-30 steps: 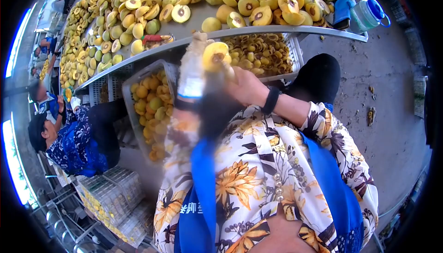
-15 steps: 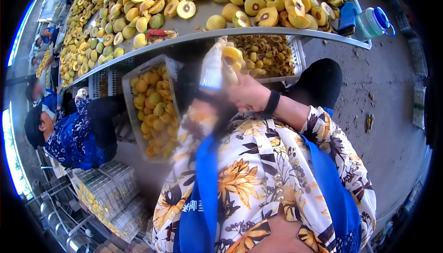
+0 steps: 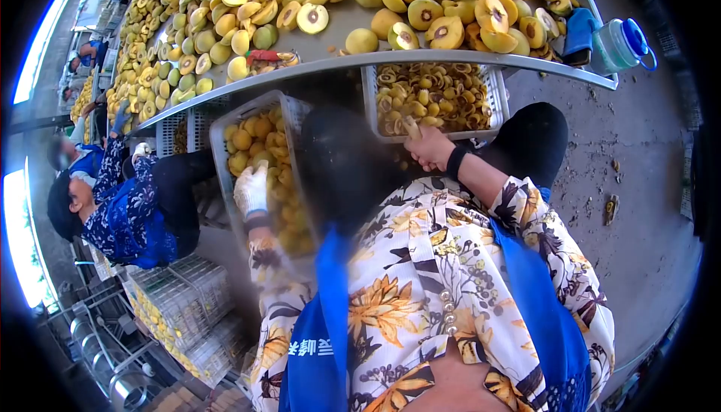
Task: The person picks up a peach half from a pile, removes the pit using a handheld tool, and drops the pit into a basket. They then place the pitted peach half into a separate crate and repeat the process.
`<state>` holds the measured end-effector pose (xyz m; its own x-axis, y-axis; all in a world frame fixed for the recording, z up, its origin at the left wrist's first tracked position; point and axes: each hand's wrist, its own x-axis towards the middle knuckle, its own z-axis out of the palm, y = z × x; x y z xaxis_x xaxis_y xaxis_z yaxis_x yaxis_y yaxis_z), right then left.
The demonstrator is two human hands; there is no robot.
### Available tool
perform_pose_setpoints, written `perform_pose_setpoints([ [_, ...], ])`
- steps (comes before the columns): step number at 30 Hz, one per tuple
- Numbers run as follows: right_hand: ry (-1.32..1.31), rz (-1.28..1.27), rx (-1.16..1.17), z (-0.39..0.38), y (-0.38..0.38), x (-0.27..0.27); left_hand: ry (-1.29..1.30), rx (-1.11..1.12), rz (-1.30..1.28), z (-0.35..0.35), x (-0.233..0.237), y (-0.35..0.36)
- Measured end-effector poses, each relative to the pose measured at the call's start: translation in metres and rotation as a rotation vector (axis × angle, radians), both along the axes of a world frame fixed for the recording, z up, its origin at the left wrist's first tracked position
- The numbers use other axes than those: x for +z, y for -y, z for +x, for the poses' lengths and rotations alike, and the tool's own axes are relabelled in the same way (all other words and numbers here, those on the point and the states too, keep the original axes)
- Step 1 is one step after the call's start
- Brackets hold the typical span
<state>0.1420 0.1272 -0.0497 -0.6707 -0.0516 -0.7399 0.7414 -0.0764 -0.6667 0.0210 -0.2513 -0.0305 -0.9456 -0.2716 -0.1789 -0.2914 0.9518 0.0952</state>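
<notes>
My left hand (image 3: 251,190), in a white glove, hangs low over a grey crate (image 3: 220,135) full of yellow peach halves; whether it holds one is hidden. My right hand (image 3: 430,148), bare with a black wristband, rests as a fist at the near rim of a white crate (image 3: 497,89) filled with pits and scraps. A short pale tool (image 3: 411,128) sticks out of that fist. Both crates sit under the edge of a long metal table (image 3: 338,29) covered with whole and halved peaches.
A blue-capped water jug (image 3: 620,44) and a blue cloth (image 3: 580,33) lie at the table's right end. Another person in a blue patterned top (image 3: 124,213) sits at my left. Stacked crates (image 3: 176,314) stand at lower left. Concrete floor lies to the right.
Both hands held a peach half up near the table edge. They have since parted and dropped: the left hand to the crate of halves, the right hand to the scrap crate. The half is out of sight.
</notes>
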Motion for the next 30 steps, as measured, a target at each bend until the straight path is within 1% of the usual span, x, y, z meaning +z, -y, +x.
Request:
perform_pose_setpoints([
  [1,-0.074,0.039,0.043,-0.002,0.001,-0.006,-0.151,-0.044,-0.066,0.003,0.001,-0.008],
  [3,-0.196,0.132,0.158,-0.003,0.006,-0.018,-0.285,-0.165,0.122,-0.011,0.048,-0.072],
  [5,-0.31,0.249,0.285,-0.005,0.009,-0.025,-0.555,-0.419,0.228,-0.037,0.062,-0.137],
  [6,-0.382,0.292,0.341,-0.006,0.008,-0.026,-0.484,-0.589,0.229,-0.045,0.082,-0.175],
  [7,-0.43,0.325,0.328,-0.005,0.008,-0.023,-0.394,-0.604,0.107,-0.057,0.084,-0.211],
  [8,-0.476,0.36,0.316,-0.004,0.007,-0.02,-0.271,-0.663,0.084,-0.064,0.088,-0.245],
  [9,-0.498,0.386,0.236,-0.001,0.008,-0.013,-0.146,-0.721,0.062,-0.072,0.088,-0.273],
  [11,-0.454,0.427,0.197,0.006,0.005,0.011,0.068,-0.916,0.076,-0.101,0.052,-0.308],
  [12,-0.388,0.44,0.237,0.009,0.002,0.033,0.103,-0.963,0.029,-0.12,0.031,-0.316],
  [13,-0.364,0.444,0.23,0.011,-0.001,0.038,0.137,-1.009,-0.019,-0.127,0.029,-0.321],
  [14,-0.34,0.448,0.223,0.014,-0.004,0.044,0.174,-0.994,-0.073,-0.131,0.027,-0.325],
  [15,-0.316,0.451,0.216,0.017,-0.007,0.049,0.132,-0.955,-0.045,-0.131,0.031,-0.324],
  [17,-0.337,0.463,0.166,0.016,-0.012,0.05,-0.06,-0.816,0.148,-0.115,0.055,-0.31],
  [19,-0.396,0.545,0.086,0.011,-0.015,0.048,-0.037,-0.534,0.883,-0.103,0.068,-0.28],
  [20,-0.418,0.576,0.058,0.009,-0.01,0.045,0.067,-0.383,1.255,-0.095,0.067,-0.265],
  [21,-0.561,0.678,0.018,0.004,-0.007,0.052,0.161,-0.203,1.622,-0.086,0.067,-0.25],
  [22,-0.608,0.691,0.031,-0.004,-0.004,0.053,0.245,-0.005,1.985,-0.078,0.069,-0.237],
  [23,-0.657,0.706,0.04,-0.013,-0.003,0.053,0.369,0.033,2.093,-0.065,0.073,-0.23],
  [25,-0.676,0.659,0.076,-0.028,0.005,0.068,0.357,0.15,2.117,-0.044,0.079,-0.228],
  [27,-0.702,0.645,0.086,-0.036,0.013,0.072,0.263,0.263,2.008,-0.027,0.072,-0.234],
  [29,-0.743,0.664,0.078,-0.04,0.019,0.069,0.308,0.317,2.009,-0.021,0.063,-0.236],
  [30,-0.738,0.66,0.063,-0.039,0.02,0.072,0.28,0.329,2.008,-0.014,0.062,-0.243],
])
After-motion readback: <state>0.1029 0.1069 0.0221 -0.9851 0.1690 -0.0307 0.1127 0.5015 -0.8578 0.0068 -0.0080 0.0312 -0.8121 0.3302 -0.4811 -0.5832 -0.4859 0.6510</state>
